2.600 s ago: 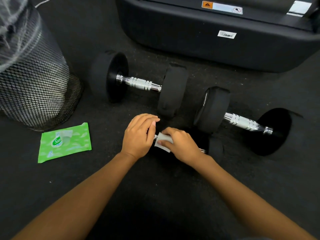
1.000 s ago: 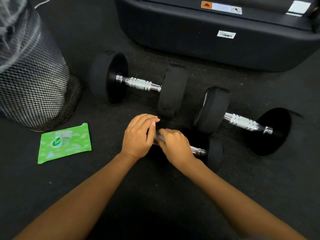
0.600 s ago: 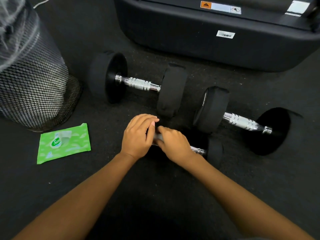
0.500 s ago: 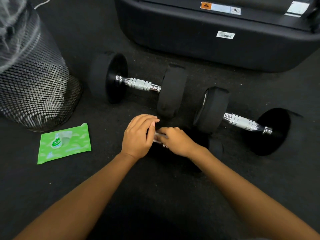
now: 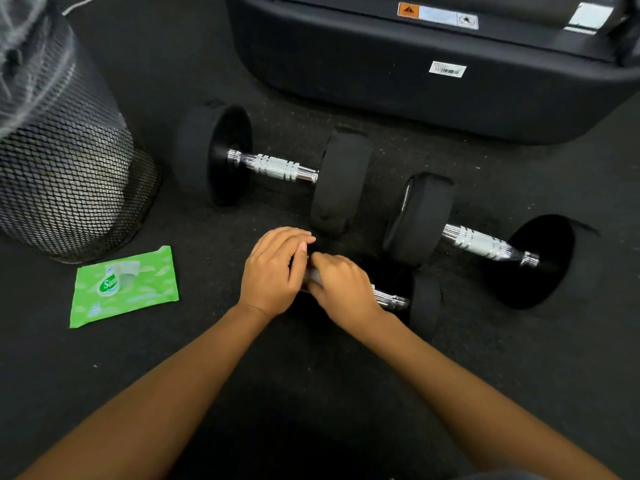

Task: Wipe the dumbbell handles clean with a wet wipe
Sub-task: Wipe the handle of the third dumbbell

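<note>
The right hand's (image 5: 341, 289) fingers (image 5: 323, 262) are curled tight round the chrome handle of the small dumbbell (image 5: 391, 300), pinching a wet wipe (image 5: 312, 277) against it. Only a pale sliver of the wipe shows between the two hands. The left hand (image 5: 272, 271) lies just beside it, fingers (image 5: 287, 237) together and bent over the dumbbell's left end, which is hidden beneath the palm. To the right of the right hand, a short stretch of bare handle runs to the black end weight (image 5: 426, 301) on the dark floor (image 5: 242, 382).

Two larger dumbbells lie beyond, untouched — one (image 5: 277, 166) straight ahead, the other (image 5: 479, 243) off to the right. A green wipes pack (image 5: 124, 287) lies flat to the left, near a black mesh bin (image 5: 65, 181). A black machine base (image 5: 415, 88) stands at the back.
</note>
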`<action>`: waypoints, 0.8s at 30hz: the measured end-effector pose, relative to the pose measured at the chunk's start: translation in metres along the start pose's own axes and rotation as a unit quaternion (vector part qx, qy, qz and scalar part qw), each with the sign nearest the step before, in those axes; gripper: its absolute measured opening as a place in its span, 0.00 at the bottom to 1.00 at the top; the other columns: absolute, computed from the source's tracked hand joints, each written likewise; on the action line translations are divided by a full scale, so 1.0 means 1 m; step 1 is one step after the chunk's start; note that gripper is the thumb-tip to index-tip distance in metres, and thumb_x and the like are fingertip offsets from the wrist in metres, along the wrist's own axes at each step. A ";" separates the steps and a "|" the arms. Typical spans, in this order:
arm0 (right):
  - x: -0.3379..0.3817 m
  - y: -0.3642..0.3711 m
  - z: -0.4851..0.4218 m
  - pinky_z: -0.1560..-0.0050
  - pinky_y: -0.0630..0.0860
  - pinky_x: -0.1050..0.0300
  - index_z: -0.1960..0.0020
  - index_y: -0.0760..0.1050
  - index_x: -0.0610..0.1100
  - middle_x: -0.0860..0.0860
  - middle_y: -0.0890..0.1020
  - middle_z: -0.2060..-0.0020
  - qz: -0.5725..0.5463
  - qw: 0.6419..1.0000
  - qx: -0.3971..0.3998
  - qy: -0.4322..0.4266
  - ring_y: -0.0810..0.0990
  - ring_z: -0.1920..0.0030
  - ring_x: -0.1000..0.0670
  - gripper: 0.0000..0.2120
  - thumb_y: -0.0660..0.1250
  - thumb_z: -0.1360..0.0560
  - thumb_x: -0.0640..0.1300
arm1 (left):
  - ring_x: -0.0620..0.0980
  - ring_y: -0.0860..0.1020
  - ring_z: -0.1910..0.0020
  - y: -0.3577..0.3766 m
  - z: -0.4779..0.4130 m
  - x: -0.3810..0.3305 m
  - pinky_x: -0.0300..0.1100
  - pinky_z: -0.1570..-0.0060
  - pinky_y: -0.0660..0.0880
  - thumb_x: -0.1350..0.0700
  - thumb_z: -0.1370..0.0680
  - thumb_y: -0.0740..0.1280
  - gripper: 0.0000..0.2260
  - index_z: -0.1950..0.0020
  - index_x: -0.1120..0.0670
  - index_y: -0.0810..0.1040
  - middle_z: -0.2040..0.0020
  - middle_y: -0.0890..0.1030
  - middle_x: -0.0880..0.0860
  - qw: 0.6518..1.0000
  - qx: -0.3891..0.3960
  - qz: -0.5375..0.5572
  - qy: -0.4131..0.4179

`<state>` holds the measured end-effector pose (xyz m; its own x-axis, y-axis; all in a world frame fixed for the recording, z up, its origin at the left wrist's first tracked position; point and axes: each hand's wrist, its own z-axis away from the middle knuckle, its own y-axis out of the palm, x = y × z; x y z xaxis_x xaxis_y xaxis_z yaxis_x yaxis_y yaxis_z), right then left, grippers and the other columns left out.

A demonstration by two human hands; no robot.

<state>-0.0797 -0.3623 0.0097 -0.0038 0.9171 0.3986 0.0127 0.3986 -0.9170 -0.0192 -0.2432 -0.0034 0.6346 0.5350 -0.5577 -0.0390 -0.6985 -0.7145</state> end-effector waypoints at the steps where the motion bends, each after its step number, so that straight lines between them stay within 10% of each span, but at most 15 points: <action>1: -0.002 -0.003 -0.004 0.54 0.73 0.51 0.47 0.74 0.41 0.44 0.81 0.52 -0.037 0.998 0.045 0.039 0.79 0.52 0.43 0.10 0.65 0.25 0.45 | 0.48 0.76 0.46 0.000 0.000 0.000 0.41 0.40 0.69 0.57 0.22 0.56 0.14 0.48 0.58 0.81 0.49 0.82 0.52 1.000 0.000 -0.001 0.000; 6: -0.011 -0.013 -0.012 0.51 0.75 0.49 0.41 0.74 0.45 0.44 0.81 0.50 -0.164 0.968 0.151 0.116 0.79 0.49 0.43 0.13 0.61 0.22 0.50 | 0.48 0.76 0.46 0.001 0.000 0.000 0.41 0.40 0.69 0.57 0.21 0.56 0.14 0.48 0.58 0.81 0.50 0.82 0.52 1.000 0.002 -0.006 0.003; 13: -0.001 0.010 0.008 0.53 0.77 0.52 0.58 0.75 0.39 0.45 0.79 0.65 0.022 0.995 -0.071 -0.064 0.78 0.64 0.45 0.06 0.71 0.34 0.36 | 0.48 0.77 0.45 0.000 0.001 0.000 0.41 0.39 0.68 0.56 0.21 0.56 0.15 0.48 0.57 0.81 0.49 0.82 0.52 1.000 0.008 -0.004 -0.004; 21: -0.012 -0.011 -0.012 0.51 0.75 0.47 0.44 0.74 0.42 0.43 0.81 0.51 -0.145 0.969 0.155 0.126 0.79 0.50 0.42 0.16 0.55 0.20 0.53 | 0.48 0.77 0.46 0.001 0.000 0.000 0.39 0.40 0.68 0.57 0.21 0.56 0.14 0.48 0.57 0.81 0.49 0.82 0.52 1.000 0.004 -0.008 -0.001; 24: -0.006 -0.005 -0.007 0.54 0.73 0.50 0.48 0.73 0.40 0.42 0.81 0.51 -0.091 0.988 0.096 0.082 0.78 0.51 0.40 0.13 0.57 0.20 0.49 | 0.49 0.77 0.46 0.001 0.000 0.001 0.40 0.40 0.69 0.57 0.21 0.56 0.14 0.48 0.58 0.81 0.49 0.82 0.52 1.000 0.001 -0.005 -0.001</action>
<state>-0.0723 -0.3701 0.0117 0.1746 0.8240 0.5390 -0.1635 0.5640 -0.8094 -0.0188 -0.2434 -0.0050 0.6341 0.5421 -0.5514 -0.0341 -0.6928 -0.7203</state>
